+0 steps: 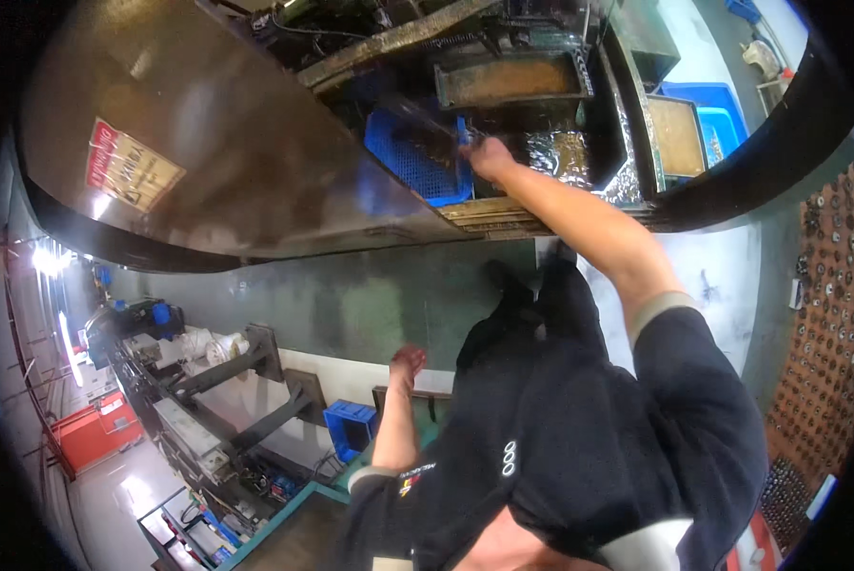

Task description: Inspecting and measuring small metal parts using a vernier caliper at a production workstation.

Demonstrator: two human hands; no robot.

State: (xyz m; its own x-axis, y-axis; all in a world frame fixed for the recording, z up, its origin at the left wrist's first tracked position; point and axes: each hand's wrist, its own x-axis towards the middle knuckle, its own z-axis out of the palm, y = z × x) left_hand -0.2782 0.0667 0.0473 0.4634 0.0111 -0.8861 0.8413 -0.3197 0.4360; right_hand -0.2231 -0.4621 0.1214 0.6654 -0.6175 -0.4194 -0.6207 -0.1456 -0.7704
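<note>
Inside the machine opening, my right hand (490, 159) is closed at the right rim of a blue mesh basket (417, 157). My fingertips are partly hidden there, and a greyish blurred streak runs from beside them across the basket's far part. The basket stands at the left of the opening, next to the dark machine door. Wet, shiny metal lies to the right of my hand. Away from the machine, my left hand (408, 364) hangs low at my left side, holding nothing, its fingers loosely bent and apart.
Beyond the basket sits a rectangular metal tray (512, 81) with brownish liquid. The large brown machine door (208, 143) fills the upper left. On the right are a blue tub (722, 119) and a brown board (826, 285) with rows of small parts. Behind me lies a blue crate (351, 428).
</note>
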